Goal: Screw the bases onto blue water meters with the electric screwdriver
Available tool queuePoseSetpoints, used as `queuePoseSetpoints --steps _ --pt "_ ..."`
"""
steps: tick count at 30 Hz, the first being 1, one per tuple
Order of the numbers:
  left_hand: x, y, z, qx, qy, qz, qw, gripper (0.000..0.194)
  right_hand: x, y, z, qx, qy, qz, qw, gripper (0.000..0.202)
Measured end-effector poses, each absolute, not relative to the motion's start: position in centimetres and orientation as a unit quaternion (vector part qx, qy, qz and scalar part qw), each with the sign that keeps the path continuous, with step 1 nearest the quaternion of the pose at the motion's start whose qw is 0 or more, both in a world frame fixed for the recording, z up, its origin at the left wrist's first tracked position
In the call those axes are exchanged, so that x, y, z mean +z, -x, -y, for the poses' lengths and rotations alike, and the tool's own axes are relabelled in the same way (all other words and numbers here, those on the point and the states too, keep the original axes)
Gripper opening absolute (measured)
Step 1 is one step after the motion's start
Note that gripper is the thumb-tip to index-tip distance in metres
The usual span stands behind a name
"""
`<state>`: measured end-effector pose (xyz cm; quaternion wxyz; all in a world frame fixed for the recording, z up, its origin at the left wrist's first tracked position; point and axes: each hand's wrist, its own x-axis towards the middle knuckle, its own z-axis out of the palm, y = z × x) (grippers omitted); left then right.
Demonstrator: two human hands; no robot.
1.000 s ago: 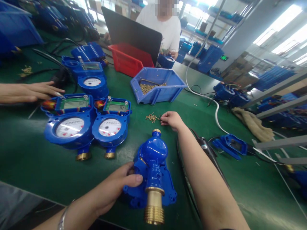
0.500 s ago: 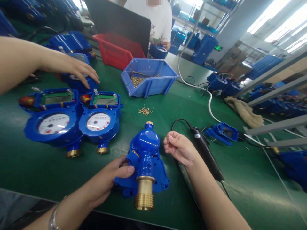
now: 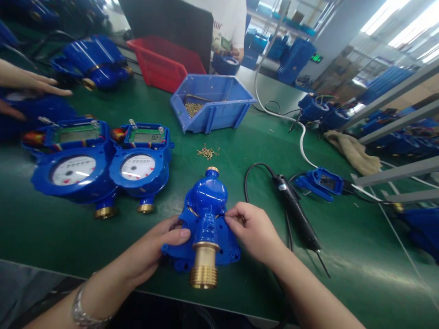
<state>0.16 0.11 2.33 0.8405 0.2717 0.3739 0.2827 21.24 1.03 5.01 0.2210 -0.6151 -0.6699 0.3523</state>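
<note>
A blue water meter (image 3: pixel 210 194) lies face down at the near edge, its threaded brass end towards me. My left hand (image 3: pixel 161 244) grips the left side of its blue plastic housing, thumb on top. My right hand (image 3: pixel 252 228) is closed at the housing's right side, fingertips pinched against it beside the meter body; a bit of brass, small screws, shows among the curled fingers. Beyond the meter lies a small pile of brass screws (image 3: pixel 206 152). To the right of my right hand rests a black electric screwdriver (image 3: pixel 297 212) with its cable.
Two water meters (image 3: pixel 139 167) stand face up on the left. A blue bin (image 3: pixel 219 109) of screws and a red bin (image 3: pixel 157 64) are behind. A co-worker's hand (image 3: pixel 30 82) is at a meter far left; another person (image 3: pixel 231 27) sits opposite. A blue housing part (image 3: pixel 320 183) lies right.
My right hand has moved left and down to the meter housing with the screws. The left hand keeps its grip. The co-worker's hand has moved left with a meter.
</note>
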Motion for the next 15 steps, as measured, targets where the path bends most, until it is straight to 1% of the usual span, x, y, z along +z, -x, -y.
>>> queuePoseSetpoints --steps 2,4,6,8,10,12,15 --pt "2.4 -0.2 -0.1 0.283 -0.271 -0.376 0.839 0.044 5.2 -21.3 -0.9 0.317 0.596 0.707 0.213 0.012" --pt "2.5 -0.3 -0.1 0.282 -0.274 -0.382 0.837 0.045 5.2 -21.7 -0.8 0.353 0.578 0.699 0.228 0.012" --pt "2.6 -0.3 -0.1 0.281 -0.275 -0.39 0.833 0.045 4.9 -22.4 -0.6 0.472 0.562 0.622 0.272 0.013" --pt "2.6 -0.3 -0.1 0.28 -0.274 -0.398 0.83 0.046 4.4 -23.1 -0.4 0.616 0.527 0.483 0.331 0.023" --pt "2.6 -0.2 -0.1 0.281 -0.271 -0.401 0.829 0.047 3.8 -23.7 -0.2 0.7 0.488 0.357 0.38 0.033" --pt "2.7 -0.2 -0.1 0.279 -0.27 -0.402 0.829 0.047 3.2 -24.1 0.1 0.717 0.484 0.289 0.41 0.033" --pt "2.8 -0.2 -0.1 0.28 -0.268 -0.401 0.83 0.047 2.6 -24.2 0.4 0.704 0.506 0.243 0.435 0.029"
